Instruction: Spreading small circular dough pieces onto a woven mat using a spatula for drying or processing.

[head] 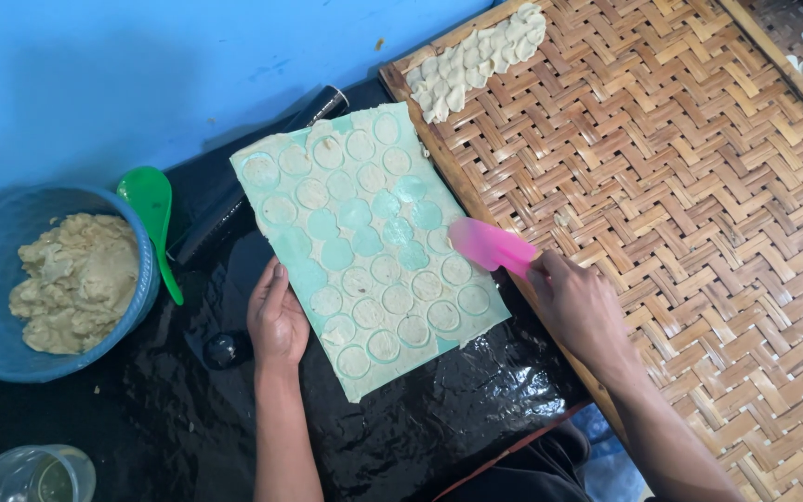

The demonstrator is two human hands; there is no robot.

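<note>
While my left hand (pixel 277 316) lies flat, fingers spread open, on the left edge of the green sheet (pixel 369 251), my right hand (pixel 576 299) has its fingers closed round the handle of the pink scraper (pixel 490 244), whose blade rests at the sheet's right edge, beside the cut dough rounds (pixel 398 299). The sheet lies on the black, wet-looking tabletop (pixel 457 409), its right edge close against the frame of the woven bamboo tray (pixel 680 186).

What worries me is the thinness of these rounds: if I push the blade in too steeply, I think one could tear or fold on itself. The tabletop looks slick, so the sheet may slide if my left palm eases off. A lifted round might also cling to the scraper and drop short of the tray, onto the frame. A small heap of finished rounds (pixel 476 58) sits at the tray's far left corner; the blue bowl of dough (pixel 76 279) with its green spoon (pixel 152 218) stands at the tabletop's left edge.
</note>
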